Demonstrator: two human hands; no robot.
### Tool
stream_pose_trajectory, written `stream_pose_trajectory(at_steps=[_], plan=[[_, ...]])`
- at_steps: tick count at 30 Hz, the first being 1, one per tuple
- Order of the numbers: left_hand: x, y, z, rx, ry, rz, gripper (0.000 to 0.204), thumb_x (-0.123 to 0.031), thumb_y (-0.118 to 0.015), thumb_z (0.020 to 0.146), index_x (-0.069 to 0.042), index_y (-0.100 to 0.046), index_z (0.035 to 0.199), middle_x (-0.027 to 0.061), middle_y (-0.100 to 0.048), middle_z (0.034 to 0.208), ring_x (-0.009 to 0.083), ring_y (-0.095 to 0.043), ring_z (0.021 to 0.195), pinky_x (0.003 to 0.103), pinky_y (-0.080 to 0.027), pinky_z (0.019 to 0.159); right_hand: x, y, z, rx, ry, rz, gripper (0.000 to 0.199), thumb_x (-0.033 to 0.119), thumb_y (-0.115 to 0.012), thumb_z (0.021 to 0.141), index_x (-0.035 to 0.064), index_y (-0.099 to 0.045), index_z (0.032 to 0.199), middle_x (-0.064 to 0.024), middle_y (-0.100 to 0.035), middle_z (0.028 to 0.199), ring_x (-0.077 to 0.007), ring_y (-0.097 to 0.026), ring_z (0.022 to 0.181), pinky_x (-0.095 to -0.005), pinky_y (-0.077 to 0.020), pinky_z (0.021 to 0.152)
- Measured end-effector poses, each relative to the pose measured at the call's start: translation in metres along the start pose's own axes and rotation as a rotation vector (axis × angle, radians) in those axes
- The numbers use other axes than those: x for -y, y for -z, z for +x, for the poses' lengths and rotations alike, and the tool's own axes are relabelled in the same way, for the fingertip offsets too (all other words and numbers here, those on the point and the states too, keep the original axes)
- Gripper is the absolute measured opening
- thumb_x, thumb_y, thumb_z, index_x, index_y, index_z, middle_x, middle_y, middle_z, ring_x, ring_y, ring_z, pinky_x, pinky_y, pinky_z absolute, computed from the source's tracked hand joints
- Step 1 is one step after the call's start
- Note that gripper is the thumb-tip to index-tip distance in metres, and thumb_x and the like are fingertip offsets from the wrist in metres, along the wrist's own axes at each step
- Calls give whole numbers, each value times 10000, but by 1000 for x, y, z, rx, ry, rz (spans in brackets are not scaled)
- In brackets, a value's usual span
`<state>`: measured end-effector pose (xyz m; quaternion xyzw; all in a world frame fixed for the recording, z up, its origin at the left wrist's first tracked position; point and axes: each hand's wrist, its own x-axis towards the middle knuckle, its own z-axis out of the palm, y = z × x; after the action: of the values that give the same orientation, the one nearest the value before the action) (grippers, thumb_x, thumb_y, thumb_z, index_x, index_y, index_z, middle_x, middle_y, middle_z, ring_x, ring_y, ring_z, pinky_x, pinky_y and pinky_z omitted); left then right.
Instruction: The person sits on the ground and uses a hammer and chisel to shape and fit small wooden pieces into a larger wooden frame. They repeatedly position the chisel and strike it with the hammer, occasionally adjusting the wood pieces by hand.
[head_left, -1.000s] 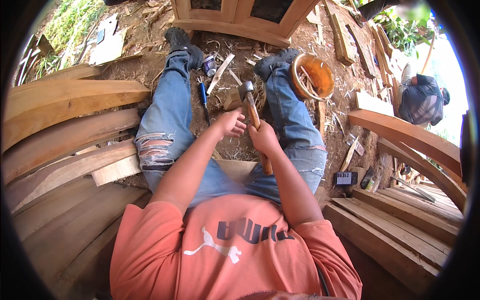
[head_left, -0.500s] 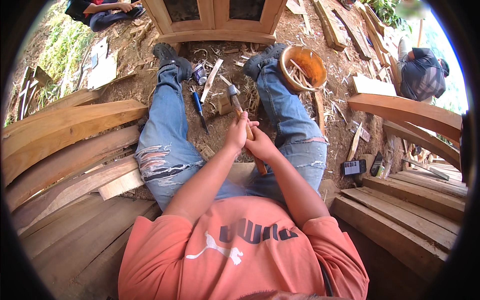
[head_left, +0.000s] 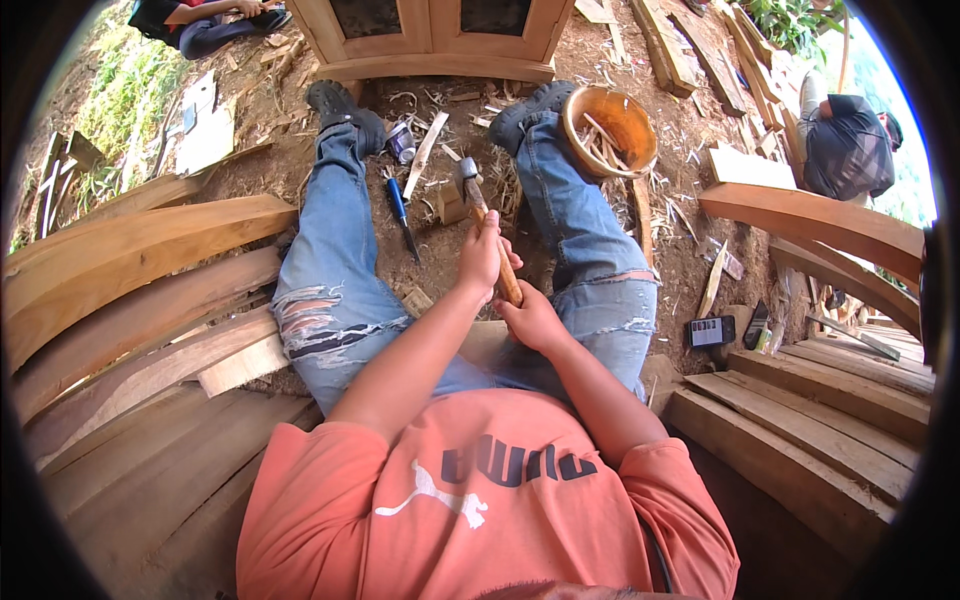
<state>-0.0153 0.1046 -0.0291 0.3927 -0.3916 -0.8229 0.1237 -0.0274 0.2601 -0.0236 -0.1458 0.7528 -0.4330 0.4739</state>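
Observation:
Between my knees I hold a hammer [head_left: 478, 208] with a grey metal head and a wooden handle, its head pointing away from me. My left hand [head_left: 482, 258] is closed round the middle of the handle. Lower down, my right hand [head_left: 532, 320] is closed on the handle's end, which its fingers partly hide. Beyond the hammer a small wood block [head_left: 452, 203] lies on the ground. Left of it are a blue-handled chisel [head_left: 398, 205] and a crumpled purple-and-white can [head_left: 401, 142].
A wooden cabinet [head_left: 430, 68] stands ahead of my feet. By my right foot is an orange bucket [head_left: 640, 135] holding wood pieces. Stacked boards [head_left: 150, 290] flank me at left, more planks [head_left: 800, 400] at right, near a phone [head_left: 711, 331]. Two people sit farther off.
The hammer has shifted slightly up and away from me. My right hand has moved a little lower and right, round the handle's end; my left keeps its grip.

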Motion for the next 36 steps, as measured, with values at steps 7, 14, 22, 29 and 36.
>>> stream_pose_trajectory(at_steps=[7, 14, 22, 29, 36], plan=[[5, 2, -6, 8, 31, -35, 451, -531, -555, 1117, -85, -495, 1089, 62, -585, 750, 219, -647, 542, 435, -636, 581, -8, -2, -3, -30, 4, -59, 286, 243, -702, 975, -4, -634, 1103, -163, -700, 901, -282, -682, 836, -438, -531, 781], [12, 39, 20, -182, -160, 99, 456, -509, -539, 1124, -54, -542, 1161, 54, -613, 933, 153, -605, 805, 332, -544, 717, 5, 1, -9, -62, 13, -86, 294, 261, -712, 974, -3, -645, 1085, -188, -712, 915, -316, -695, 861, -452, -532, 807], [-48, 91, 74, -211, -582, 1209, 527, -202, -812, 929, -57, -644, 1406, 185, -713, 1295, 379, -690, 1196, 450, -556, 1030, -3, 0, 3, -69, 68, -60, 230, 231, -697, 1015, 42, -613, 1116, -62, -610, 789, -176, -578, 628, -362, -470, 584], [-68, 92, 78, -107, -524, 1326, 410, -202, -812, 921, -29, -723, 1282, 187, -731, 1264, 387, -696, 1184, 470, -561, 1011, 10, 4, -1, -47, 9, -64, 367, 272, -722, 997, -9, -628, 1214, -153, -695, 900, -257, -672, 834, -433, -540, 785], [-120, 55, 53, -149, -780, 1232, 290, -207, -781, 947, -54, -757, 1192, 174, -762, 1157, 397, -727, 1064, 479, -580, 905, 80, 31, -34, -32, 176, 125, 463, 402, -433, 1191, 3, -554, 1391, -22, -548, 734, -99, -493, 526, -278, -409, 482]])
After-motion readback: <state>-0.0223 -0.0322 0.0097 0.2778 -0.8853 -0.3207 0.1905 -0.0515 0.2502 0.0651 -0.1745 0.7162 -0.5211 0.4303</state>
